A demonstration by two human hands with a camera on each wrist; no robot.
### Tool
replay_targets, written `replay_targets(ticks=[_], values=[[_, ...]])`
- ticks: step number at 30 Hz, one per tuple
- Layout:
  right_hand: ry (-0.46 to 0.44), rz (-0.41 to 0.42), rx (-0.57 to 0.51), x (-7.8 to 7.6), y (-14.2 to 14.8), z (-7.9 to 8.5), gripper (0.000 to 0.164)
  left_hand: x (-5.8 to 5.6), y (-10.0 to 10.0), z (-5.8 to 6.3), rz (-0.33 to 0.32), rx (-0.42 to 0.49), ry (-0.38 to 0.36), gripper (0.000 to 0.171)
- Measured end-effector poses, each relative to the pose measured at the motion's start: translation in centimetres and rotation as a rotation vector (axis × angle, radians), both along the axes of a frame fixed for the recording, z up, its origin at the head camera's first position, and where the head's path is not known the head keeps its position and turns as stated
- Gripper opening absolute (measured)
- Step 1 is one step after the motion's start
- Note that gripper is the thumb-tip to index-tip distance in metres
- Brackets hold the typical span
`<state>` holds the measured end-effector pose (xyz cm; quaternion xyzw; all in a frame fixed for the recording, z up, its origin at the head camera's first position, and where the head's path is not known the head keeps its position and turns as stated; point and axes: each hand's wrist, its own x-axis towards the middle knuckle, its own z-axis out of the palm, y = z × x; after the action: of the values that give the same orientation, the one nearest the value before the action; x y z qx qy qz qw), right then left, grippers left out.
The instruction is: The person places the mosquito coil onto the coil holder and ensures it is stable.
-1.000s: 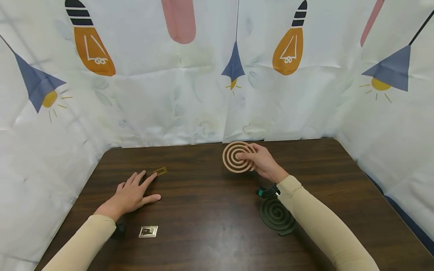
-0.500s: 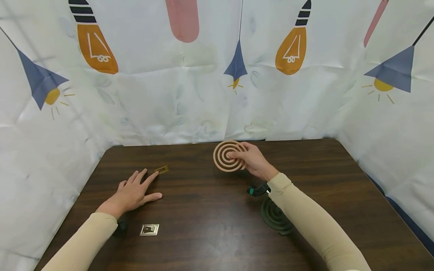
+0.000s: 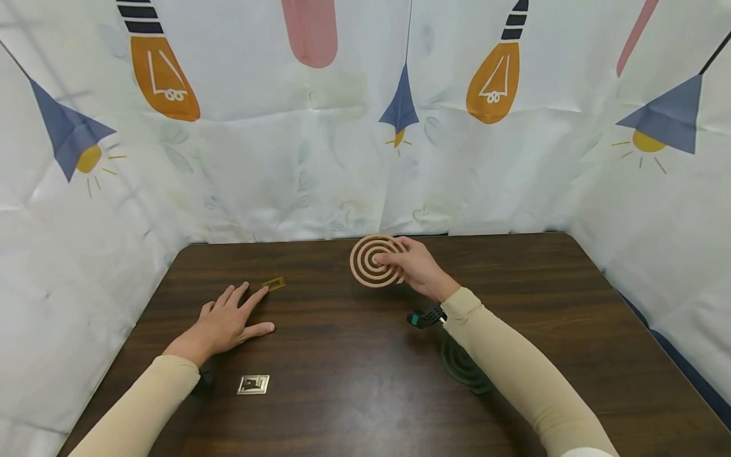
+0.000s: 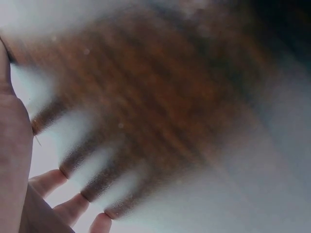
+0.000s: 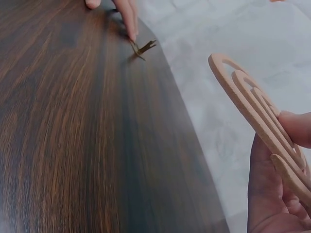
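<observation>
My right hand (image 3: 422,270) pinches a tan mosquito coil (image 3: 371,284), thumb on the near face near its centre. The coil is raised above the back of the table and tilted up; the right wrist view shows the coil (image 5: 238,99) nearly edge-on. On the left, my left hand (image 3: 219,327) rests on the table with fingers spread. Its index fingertip is right at a small gold metal coil stand (image 3: 274,284), which in the right wrist view shows a raised prong. The left wrist view shows only the left hand's fingers (image 4: 73,208) on the shiny tabletop.
A dark green mosquito coil (image 3: 459,365) lies on the wooden table (image 3: 342,393), partly hidden beneath my right forearm. A small silver metal plate (image 3: 253,384) with a cut-out lies near my left wrist. White printed cloth (image 3: 251,158) encloses the table's back and sides.
My right hand has moved left with the tan coil, toward the left hand. The forearm now covers more of the green coil. The left hand stays in place at the gold stand.
</observation>
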<state>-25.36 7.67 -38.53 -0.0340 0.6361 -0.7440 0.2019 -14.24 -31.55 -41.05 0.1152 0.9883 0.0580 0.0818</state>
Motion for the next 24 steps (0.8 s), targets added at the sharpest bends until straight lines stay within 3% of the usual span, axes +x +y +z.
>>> replay_targets(ticks=[15,24], values=[[-0.003,-0.002,-0.005,-0.2,-2.1,-0.2,0.028,-0.2,0.0,0.1,-0.012,-0.014,0.017,0.088],[0.005,0.008,0.0,-0.3,-3.0,-0.5,0.034,-0.1,0.0,0.2,-0.015,-0.018,0.02,0.089]])
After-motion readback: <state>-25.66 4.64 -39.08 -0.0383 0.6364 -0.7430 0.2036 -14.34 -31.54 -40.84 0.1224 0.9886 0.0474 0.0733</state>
